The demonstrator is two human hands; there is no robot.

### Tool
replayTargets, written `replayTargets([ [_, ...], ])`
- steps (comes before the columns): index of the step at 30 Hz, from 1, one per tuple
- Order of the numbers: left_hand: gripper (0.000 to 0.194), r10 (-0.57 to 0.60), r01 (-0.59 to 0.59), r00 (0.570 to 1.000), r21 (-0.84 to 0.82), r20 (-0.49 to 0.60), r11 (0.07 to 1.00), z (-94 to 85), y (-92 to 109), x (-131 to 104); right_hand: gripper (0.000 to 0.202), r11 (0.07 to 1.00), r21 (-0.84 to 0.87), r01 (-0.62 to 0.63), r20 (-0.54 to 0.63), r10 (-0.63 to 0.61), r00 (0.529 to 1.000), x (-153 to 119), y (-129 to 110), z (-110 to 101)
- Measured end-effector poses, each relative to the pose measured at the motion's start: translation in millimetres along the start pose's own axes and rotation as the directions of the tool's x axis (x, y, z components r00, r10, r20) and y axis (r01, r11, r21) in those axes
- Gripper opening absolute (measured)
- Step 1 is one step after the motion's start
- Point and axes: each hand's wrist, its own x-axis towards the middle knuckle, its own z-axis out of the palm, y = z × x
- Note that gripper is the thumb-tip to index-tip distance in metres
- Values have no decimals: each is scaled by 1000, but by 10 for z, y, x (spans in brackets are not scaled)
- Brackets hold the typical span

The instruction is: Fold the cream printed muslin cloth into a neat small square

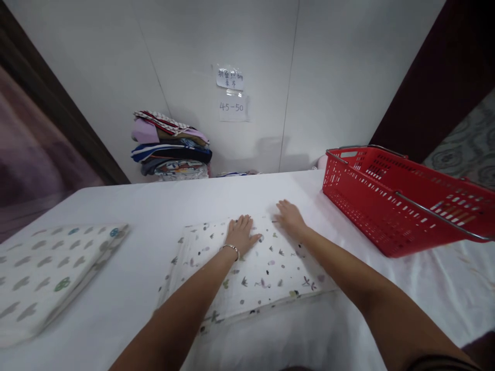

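Forearms (344, 268), left hand (240, 234) and right hand (290, 216) unclenched near cloth's (270, 273) far edge, basket (358, 210) apart

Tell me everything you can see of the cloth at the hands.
The cloth is white with small scattered grey, green and purplish motifs and looks like thin, soft fabric. It lies flat, folded into a rough rectangle, layers showing along its left and near edges, on the white-covered table. The left grip rests palm-down on it; the right grip, blurred, is at its far right corner.
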Motion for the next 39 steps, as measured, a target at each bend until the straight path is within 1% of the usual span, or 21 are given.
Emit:
replayTargets([
  [1, 76, -5, 5, 1000, -2, 12, 1000, 13, 11, 2, 56, 997, 8, 80, 54, -80, 995, -13, -86, 43],
  [2, 76, -9, 9, 1000, -6, 25, 1000, 25, 24, 6, 61, 992, 17, 128, 110, -129, 986, -25, -154, 91],
  [3, 76, -10, 11, 999, -13, 35, 1000, 32, 36, 12, 66, 990, 22, 142, 158, -144, 977, -34, -201, 140],
  [5, 76, -10, 11, 999, -32, 49, 999, 16, 53, 23, 72, 993, 19, 121, 214, -122, 969, -45, -234, 222],
  [7, 76, -1, 6, 997, -70, 82, 997, -46, 23, 21, 73, 995, 8, 99, 227, -98, 969, -49, -214, 271],
  [8, 77, -2, 10, 996, -88, 90, 996, -91, -24, 5, 73, 995, 4, 99, 227, -97, 969, -50, -195, 285],
  [10, 78, -44, 51, 996, -90, 76, 995, -185, -196, -73, 72, 995, 1, 100, 229, -98, 969, -55, -158, 306],
  [12, 79, -165, 166, 986, -49, 39, 985, -249, -442, -216, 71, 995, 2, 102, 227, -100, 969, -60, -129, 331],
  [14, 79, -276, 277, 961, -18, 27, 961, -262, -684, -387, 69, 994, 7, 105, 223, -104, 969, -61, -115, 360],
  [15, 79, -306, 307, 951, -16, 32, 952, -252, -778, -461, 69, 994, 9, 107, 222, -107, 969, -58, -114, 372],
  [17, 79, -318, 319, 947, -28, 46, 947, -226, -890, -551, 68, 994, 13, 107, 230, -107, 967, -46, -125, 380],
  [19, 82, -315, 318, 947, -48, 67, 947, -226, -920, -562, 66, 995, 23, 101, 251, -103, 962, -33, -141, 354],
  [21, 83, -315, 324, 944, -80, 102, 943, -269, -928, -546, 64, 996, 39, 81, 280, -88, 956, -38, -139, 302],
  [23, 84, -316, 324, 945, -98, 82, 941, -333, -968, -565, 64, 999, 15, 41, 265, -44, 963, -82, -95, 248],
  [26, 84, -362, 361, 932, -57, 7, 931, -385, -1094, -700, 66, 996, -71, -55, 185, 67, 981, -224, 42, 219],
  [27, 84, -379, 379, 925, -36, 1, 925, -381, -1136, -759, 67, 993, -87, -82, 176, 97, 980, -277, 92, 226],
  [29, 83, -407, 408, 913, -11, 32, 913, -352, -1192, -856, 67, 989, -94, -114, 188, 130, 973, -360, 171, 256],
  [31, 82, -414, 415, 909, -5, 57, 910, -322, -1208, -898, 67, 989, -94, -118, 199, 135, 971, -389, 206, 286],
  [33, 81, -420, 422, 904, -4, 73, 907, -317, -1202, -882, 67, 989, -99, -113, 205, 131, 970, -361, 199, 293],
  [37, 81, -440, 446, 892, -49, 104, 893, -405, -1205, -807, 67, 988, -105, -114, 248, 137, 959, -284, 146, 198],
  [39, 80, -465, 473, 880, -93, 102, 876, -457, -1212, -849, 65, 985, -110, -130, 245, 153, 957, -336, 135, 131],
])
